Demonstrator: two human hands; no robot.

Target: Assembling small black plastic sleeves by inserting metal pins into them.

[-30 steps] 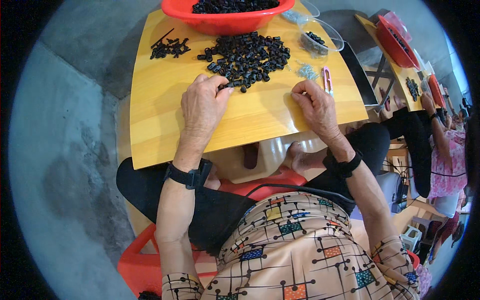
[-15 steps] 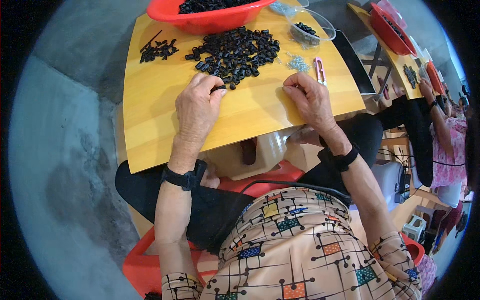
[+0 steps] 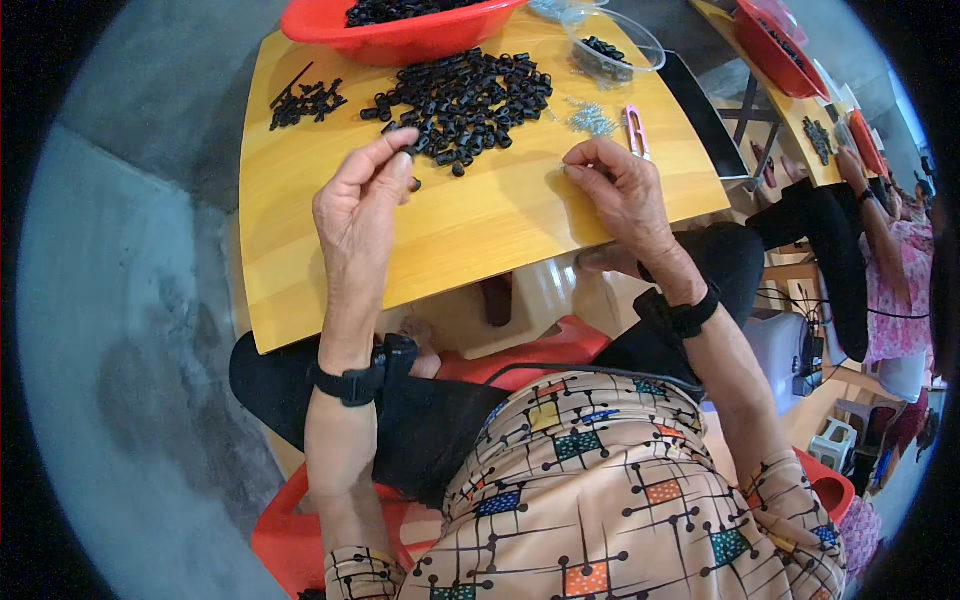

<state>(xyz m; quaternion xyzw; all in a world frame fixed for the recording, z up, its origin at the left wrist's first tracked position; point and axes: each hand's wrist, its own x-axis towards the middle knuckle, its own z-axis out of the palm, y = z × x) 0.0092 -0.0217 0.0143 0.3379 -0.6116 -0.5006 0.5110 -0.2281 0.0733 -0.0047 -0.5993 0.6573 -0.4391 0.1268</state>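
My left hand (image 3: pixel 355 200) is raised over the left part of the yellow table, its thumb and forefinger apart. A small black plastic piece (image 3: pixel 416 185) shows just beside its lower fingers; whether they touch it I cannot tell. Just beyond the fingertips spreads a heap of small black plastic fittings (image 3: pixel 470 100). On the right, my right hand (image 3: pixel 622 195) has thumb and forefinger pinched together; anything between them is too small to make out. Close beyond it lie a little pile of small silvery parts (image 3: pixel 592 119) and pink-handled thread snips (image 3: pixel 636 133).
A red basin (image 3: pixel 400 38) of black parts stands at the table's far edge. Thin black pieces (image 3: pixel 308 104) lie at the far left, and a clear bowl (image 3: pixel 615 60) holds more black parts at the far right. Another person (image 3: pixel 895 290) sits at a neighbouring table (image 3: pixel 770 80).
My left hand has moved left and its thumb and forefinger have parted from the black piece they held. My right hand stays pinched in nearly the same place.
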